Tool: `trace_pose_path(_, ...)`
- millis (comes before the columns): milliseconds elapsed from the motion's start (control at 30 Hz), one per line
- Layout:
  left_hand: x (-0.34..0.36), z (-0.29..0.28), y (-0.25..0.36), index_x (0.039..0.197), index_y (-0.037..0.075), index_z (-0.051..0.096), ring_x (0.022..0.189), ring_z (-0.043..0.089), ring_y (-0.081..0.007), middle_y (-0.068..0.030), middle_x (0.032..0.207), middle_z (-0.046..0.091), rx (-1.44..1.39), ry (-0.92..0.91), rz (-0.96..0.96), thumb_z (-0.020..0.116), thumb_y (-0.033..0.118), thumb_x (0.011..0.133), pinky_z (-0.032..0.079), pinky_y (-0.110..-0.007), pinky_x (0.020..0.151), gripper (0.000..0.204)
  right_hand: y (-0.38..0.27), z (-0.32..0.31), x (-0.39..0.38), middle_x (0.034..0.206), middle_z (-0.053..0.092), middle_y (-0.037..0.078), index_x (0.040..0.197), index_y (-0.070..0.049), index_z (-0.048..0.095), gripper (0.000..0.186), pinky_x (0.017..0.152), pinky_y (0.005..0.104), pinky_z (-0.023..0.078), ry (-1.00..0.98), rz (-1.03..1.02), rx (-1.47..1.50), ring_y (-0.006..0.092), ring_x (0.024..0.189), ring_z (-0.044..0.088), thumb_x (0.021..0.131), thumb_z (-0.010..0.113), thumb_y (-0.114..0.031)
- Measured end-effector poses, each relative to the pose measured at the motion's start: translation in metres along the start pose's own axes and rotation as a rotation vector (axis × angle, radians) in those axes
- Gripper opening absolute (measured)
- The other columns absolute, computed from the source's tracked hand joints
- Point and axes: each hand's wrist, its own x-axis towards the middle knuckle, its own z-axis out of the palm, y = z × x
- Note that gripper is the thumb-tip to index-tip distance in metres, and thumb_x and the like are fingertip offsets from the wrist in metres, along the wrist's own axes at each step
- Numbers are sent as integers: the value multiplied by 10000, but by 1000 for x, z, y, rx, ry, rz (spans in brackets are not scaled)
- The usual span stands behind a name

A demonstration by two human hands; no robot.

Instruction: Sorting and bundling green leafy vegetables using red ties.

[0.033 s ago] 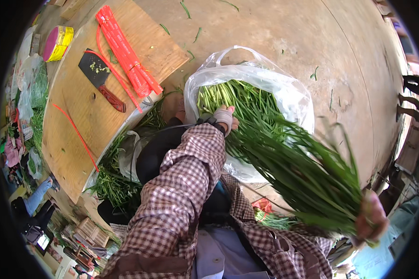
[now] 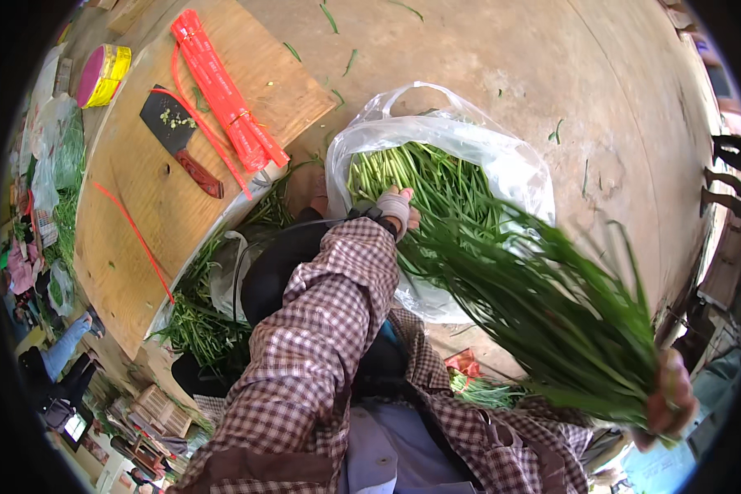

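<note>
A clear plastic bag in front of me holds long garlic chives, their pale stems toward the left. My left hand, with a whitish wrap around it, is closed on stems at the bag's near side. A long bunch of green chive leaves fans from there out to the lower right. At its far end my right hand grips the leaves, fingers curled round them and a little blurred.
On the left stands a wooden board with a cleaver and a bundle of red ties. Loose greens lie between it and my leg. A smaller bunch with red wrapping rests near my right sleeve.
My right hand has shifted slightly right and down, drawing the leaf ends with it. My left hand stays almost in place.
</note>
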Motion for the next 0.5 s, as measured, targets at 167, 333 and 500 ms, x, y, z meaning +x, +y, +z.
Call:
trace_pose_path(167,-16,6,4,944,87,430,461,439,-236,-83,679,468,152,122,190,510,249,908,318,-389,388,184,-6,-7,-13,851,576,131,934,-27,551,244,725,391,489,70,-70,-131,253,766,574,851,534,-255)
trace_pose_path(333,-139,17,54,910,71,469,415,468,-197,-83,606,509,621,78,495,570,253,878,332,-362,351,210,-75,-59,31,972,615,200,1050,9,563,338,796,411,519,627,-470,-281,296,886,619,881,463,-266)
trace_pose_path(500,-278,-6,41,989,12,566,494,538,-135,-98,743,633,982,-438,443,578,484,853,409,-312,386,491,-54,-46,97,943,637,120,1058,9,585,267,775,352,521,349,-254,-593,200,821,624,810,560,-86)
